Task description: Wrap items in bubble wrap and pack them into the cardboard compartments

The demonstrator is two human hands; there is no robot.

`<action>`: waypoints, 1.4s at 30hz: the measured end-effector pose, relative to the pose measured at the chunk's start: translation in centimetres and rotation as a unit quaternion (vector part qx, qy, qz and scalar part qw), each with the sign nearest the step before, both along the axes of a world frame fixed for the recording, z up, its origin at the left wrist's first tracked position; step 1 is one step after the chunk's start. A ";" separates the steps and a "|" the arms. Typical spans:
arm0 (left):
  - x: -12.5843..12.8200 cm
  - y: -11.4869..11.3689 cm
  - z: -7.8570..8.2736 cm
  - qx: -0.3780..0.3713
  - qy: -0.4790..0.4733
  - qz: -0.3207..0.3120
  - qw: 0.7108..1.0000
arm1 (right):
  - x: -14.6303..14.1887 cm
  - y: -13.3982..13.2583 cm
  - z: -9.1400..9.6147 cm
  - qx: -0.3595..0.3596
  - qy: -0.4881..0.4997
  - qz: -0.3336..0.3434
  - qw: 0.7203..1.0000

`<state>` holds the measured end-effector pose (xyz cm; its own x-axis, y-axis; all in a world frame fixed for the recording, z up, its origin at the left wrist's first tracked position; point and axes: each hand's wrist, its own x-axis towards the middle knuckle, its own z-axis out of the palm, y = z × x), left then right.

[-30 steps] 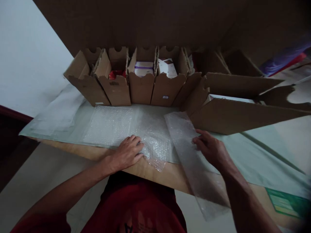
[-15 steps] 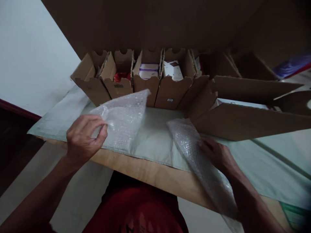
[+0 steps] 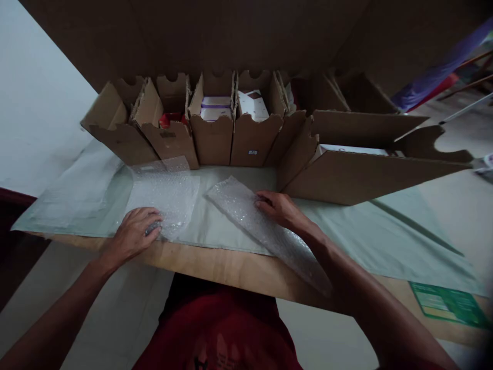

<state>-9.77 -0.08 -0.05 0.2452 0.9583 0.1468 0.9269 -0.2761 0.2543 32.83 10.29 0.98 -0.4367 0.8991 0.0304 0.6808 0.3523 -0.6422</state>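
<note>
In an apparent arranging step, the left hand (image 3: 135, 232) rests half-curled on the left bubble-wrap sheet (image 3: 165, 192), grip unclear, while the right hand (image 3: 284, 209) pinches the bubble-wrap strip (image 3: 246, 216) right of it on the table (image 3: 223, 261), the next move likely needing a light hold.

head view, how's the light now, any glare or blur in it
Head view: dim overall, the cardboard backdrop deep in shadow; head view: small glints on the bubble wrap sheet by the right hand; head view: lower-right corner darkened, green card too soft to read.
</note>
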 end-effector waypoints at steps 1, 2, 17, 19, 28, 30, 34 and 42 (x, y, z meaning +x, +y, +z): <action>-0.6 0.0 0.4 -0.006 -0.010 -0.004 1.000 | -0.2 0.1 0.0 0.014 -0.013 0.003 1.000; -1.2 0.0 0.9 -0.009 -0.018 -0.006 1.000 | -0.2 0.1 0.0 0.031 -0.025 0.002 0.999; -5.5 -3.5 5.8 0.042 0.172 -0.011 0.984 | 11.3 -14.5 1.1 0.158 -0.089 -0.137 0.974; -0.1 -1.8 6.2 0.097 0.129 -0.080 0.984 | 11.0 -16.6 1.1 0.150 -0.085 -0.109 0.979; 16.3 7.1 0.3 0.052 0.041 -0.301 0.951 | 8.8 -19.4 -1.9 0.246 -0.152 -0.051 0.956; 16.1 8.0 -0.4 0.073 0.033 -0.300 0.951 | 8.5 -19.5 -1.8 0.282 -0.131 -0.050 0.949; 15.8 9.2 -0.7 0.105 0.020 -0.268 0.957 | 4.8 -19.9 -0.4 0.268 -0.030 -0.020 0.963; 13.2 3.7 0.7 0.085 -0.030 -0.209 0.974 | -3.3 -20.2 0.1 0.162 0.125 0.137 0.969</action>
<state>3.44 3.61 0.67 0.5943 0.7379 0.3198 0.7101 -0.6682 0.2222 29.54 -9.88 1.09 -0.6008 0.6758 0.4271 0.3697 0.7085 -0.6011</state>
